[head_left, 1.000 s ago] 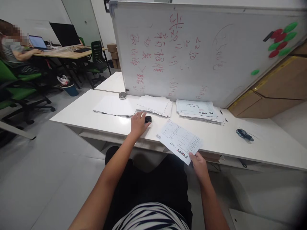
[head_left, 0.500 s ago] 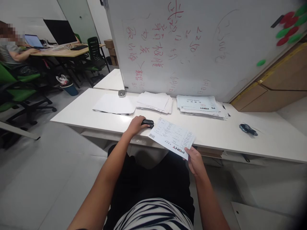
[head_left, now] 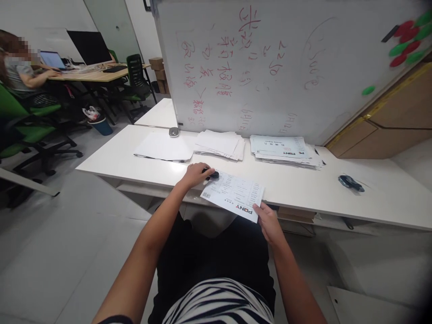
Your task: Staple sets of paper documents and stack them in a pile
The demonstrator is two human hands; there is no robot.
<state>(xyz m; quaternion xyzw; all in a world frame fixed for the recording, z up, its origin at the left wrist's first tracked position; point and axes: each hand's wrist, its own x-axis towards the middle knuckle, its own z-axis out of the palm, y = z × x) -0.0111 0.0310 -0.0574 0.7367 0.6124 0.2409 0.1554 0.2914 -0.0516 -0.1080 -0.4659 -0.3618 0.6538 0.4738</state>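
Observation:
My left hand (head_left: 196, 174) is closed over a black stapler (head_left: 213, 174), partly hidden under the fingers, at the near side of the white desk (head_left: 303, 184). The stapler sits over the far left corner of a printed sheet (head_left: 234, 194) with a PONY logo; whether its jaws are pressed together I cannot tell. My right hand (head_left: 270, 222) pinches the sheet at its near right corner, with the thumb on top. Part of the sheet extends past the desk's front edge, above my lap.
Behind my hands lie white paper stacks (head_left: 219, 144) and a printed stack (head_left: 280, 147). A computer mouse (head_left: 173, 132) is near the whiteboard (head_left: 236, 67). A dark blue object (head_left: 351, 183) rests at the right. Cardboard boxes (head_left: 381, 135) stand beyond; a person (head_left: 27, 76) sits far left.
The sheet has moved left, so its corner now meets the stapler. My right hand moved left with it. My left hand has shifted slightly right, fingers further over the stapler.

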